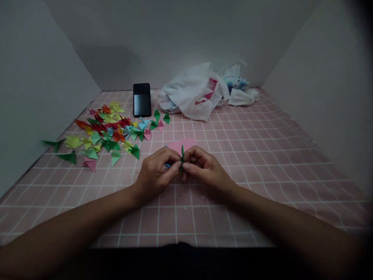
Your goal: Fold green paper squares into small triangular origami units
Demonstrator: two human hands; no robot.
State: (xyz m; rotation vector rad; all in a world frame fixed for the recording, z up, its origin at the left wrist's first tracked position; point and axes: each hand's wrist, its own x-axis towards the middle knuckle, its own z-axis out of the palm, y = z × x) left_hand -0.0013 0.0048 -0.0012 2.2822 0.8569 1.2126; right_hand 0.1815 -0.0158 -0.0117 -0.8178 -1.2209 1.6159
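Between my two hands, near the middle of the view, is a narrow folded piece of green paper [182, 151], standing upright and seen edge-on. The fingertips of my left hand [157, 169] pinch it from one side. My right hand [208, 167] closes on it from the other side, thumb and curled fingers together. Its lower part is mostly hidden by my fingers. Just behind my hands lies a pink sheet of paper [188, 143], partly covered. A bit of blue [167, 166] shows beside my left fingers; I cannot make out what it is.
A spread of small folded paper cranes [109, 144] in many colours covers the left of the checked pink tablecloth [262, 155]. A black phone [142, 100] leans at the back. White plastic bags [194, 91] sit behind to the right. Pale walls enclose the table.
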